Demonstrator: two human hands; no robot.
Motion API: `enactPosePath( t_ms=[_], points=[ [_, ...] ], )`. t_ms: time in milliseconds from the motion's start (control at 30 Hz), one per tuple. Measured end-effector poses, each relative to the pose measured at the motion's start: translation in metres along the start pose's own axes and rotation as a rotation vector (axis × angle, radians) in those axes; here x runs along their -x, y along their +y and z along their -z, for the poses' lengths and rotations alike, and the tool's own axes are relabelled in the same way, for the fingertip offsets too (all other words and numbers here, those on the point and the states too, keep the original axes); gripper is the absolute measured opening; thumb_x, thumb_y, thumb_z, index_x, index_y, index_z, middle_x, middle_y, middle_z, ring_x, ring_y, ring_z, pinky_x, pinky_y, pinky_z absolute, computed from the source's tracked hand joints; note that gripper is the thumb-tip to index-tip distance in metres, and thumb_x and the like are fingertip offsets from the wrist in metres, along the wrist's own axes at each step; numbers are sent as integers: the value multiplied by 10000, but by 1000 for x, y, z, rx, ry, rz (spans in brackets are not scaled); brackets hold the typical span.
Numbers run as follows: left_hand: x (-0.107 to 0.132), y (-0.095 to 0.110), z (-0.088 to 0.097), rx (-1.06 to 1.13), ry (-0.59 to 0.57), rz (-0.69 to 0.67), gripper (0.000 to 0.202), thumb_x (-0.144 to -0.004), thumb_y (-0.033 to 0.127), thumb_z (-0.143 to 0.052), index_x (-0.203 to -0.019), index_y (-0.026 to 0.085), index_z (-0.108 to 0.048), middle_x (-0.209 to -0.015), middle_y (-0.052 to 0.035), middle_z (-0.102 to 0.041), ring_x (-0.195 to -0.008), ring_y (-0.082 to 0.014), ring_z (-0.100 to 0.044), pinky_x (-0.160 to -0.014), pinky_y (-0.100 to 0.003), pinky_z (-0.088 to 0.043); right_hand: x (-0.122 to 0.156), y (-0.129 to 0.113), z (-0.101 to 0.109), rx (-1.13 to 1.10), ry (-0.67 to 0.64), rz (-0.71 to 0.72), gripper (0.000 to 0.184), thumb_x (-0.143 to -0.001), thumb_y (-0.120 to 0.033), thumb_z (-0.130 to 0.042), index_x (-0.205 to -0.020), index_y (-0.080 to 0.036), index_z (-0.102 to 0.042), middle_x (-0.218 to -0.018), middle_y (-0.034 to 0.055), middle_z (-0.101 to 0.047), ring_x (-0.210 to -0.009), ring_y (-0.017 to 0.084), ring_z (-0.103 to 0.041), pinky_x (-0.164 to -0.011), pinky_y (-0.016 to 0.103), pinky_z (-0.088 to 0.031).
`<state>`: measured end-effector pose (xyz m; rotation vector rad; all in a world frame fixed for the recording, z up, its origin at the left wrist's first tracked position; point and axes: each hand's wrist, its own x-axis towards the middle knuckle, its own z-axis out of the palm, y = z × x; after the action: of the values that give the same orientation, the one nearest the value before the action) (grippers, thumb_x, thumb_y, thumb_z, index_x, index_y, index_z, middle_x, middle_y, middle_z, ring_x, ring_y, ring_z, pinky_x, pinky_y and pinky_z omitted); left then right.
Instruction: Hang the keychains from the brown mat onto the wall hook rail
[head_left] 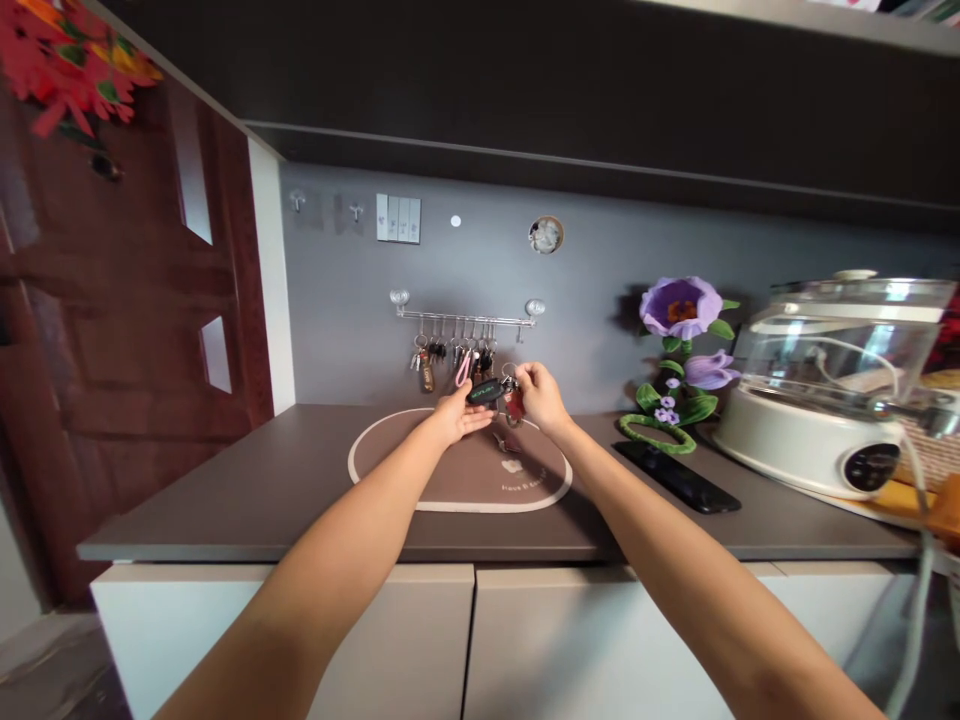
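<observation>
My right hand (544, 398) pinches the metal ring of a key bunch in front of the wall rail. A black key fob (484, 392) with green lettering and a red charm (514, 404) hang together from that ring. Palm up, my left hand (455, 414) has its thumb against the fob's left end, with the fingers stretched out beneath it. Behind my hands, several key sets (426, 365) dangle from hooks on a clear rail (466, 319), a pink strap (463, 368) among them. One hook (520, 337) at the rail's right end holds nothing.
Below my hands a brown oval mat (382, 470) lies on the grey counter (225, 480). Rightward stand purple artificial flowers (681, 308), a black phone-like slab (679, 478) and a white appliance (795, 440) with a glass body. A dark cabinet (525, 90) overhangs; a reddish-brown door (135, 350) is left.
</observation>
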<state>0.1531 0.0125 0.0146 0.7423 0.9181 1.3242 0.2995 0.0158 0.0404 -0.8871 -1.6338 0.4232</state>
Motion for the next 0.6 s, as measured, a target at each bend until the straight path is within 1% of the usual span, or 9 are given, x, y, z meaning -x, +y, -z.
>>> enactPosePath(
  t_ms=[67, 167, 233, 300, 367, 467, 533, 600],
  points=[
    [2, -2, -2, -118, 7, -39, 439, -784, 489, -460, -946, 82, -479, -635, -58, -543, -646, -214, -644, -620, -331, -531, -8, 1, -2, -25, -21, -61, 185, -801, -380, -380, -767, -202, -417, -531, -43, -466, -450, 96, -430, -492, 226, -369],
    [4, -6, -5, -357, 8, -125, 399, -818, 493, -387, -859, 107, -478, -587, -30, -527, -533, -173, -619, -563, -305, -513, -18, -3, -4, -28, -32, -121, 136, -808, -336, -373, -762, -209, -395, -464, -64, -408, -375, 92, -391, -427, 215, -336],
    [4, -7, -5, -546, 39, -194, 397, -837, 483, -342, -810, 115, -486, -587, -26, -531, -464, -139, -585, -514, -275, -486, -24, -6, -4, -25, -42, -150, 114, -815, -309, -356, -764, -212, -385, -441, -72, -368, -354, 92, -378, -405, 210, -321],
    [2, -8, -3, -747, 95, -298, 406, -846, 475, -316, -779, 120, -503, -608, -37, -555, -430, -118, -556, -476, -249, -449, -32, -9, -4, -16, -34, -161, 101, -818, -278, -344, -750, -210, -377, -450, -69, -358, -361, 88, -388, -402, 205, -319],
    [0, -8, 0, -942, 150, -438, 412, -851, 460, -306, -750, 129, -529, -634, -55, -589, -460, -121, -561, -485, -238, -423, -42, -11, -3, 11, -17, -160, 103, -815, -249, -337, -725, -208, -367, -474, -61, -369, -374, 84, -399, -408, 203, -325],
    [0, -6, 3, -1189, 259, -636, 411, -853, 426, -309, -700, 143, -564, -683, -87, -628, -601, -155, -599, -557, -245, -402, -57, -11, -2, 83, 8, -155, 106, -803, -219, -345, -700, -203, -362, -512, -47, -393, -400, 83, -409, -438, 214, -351],
    [2, -5, 2, -1295, 328, -724, 408, -854, 404, -305, -694, 150, -582, -731, -106, -643, -690, -179, -605, -590, -253, -384, -66, -11, -4, 129, 25, -148, 86, -786, -195, -361, -701, -196, -377, -541, -37, -417, -430, 85, -423, -476, 224, -373],
    [4, -4, 1, -1355, 365, -768, 410, -858, 389, -292, -714, 155, -597, -767, -113, -650, -733, -191, -602, -599, -257, -366, -74, -10, -6, 150, 30, -134, 62, -761, -160, -373, -711, -191, -395, -559, -29, -436, -457, 91, -435, -510, 231, -384]
  ],
)
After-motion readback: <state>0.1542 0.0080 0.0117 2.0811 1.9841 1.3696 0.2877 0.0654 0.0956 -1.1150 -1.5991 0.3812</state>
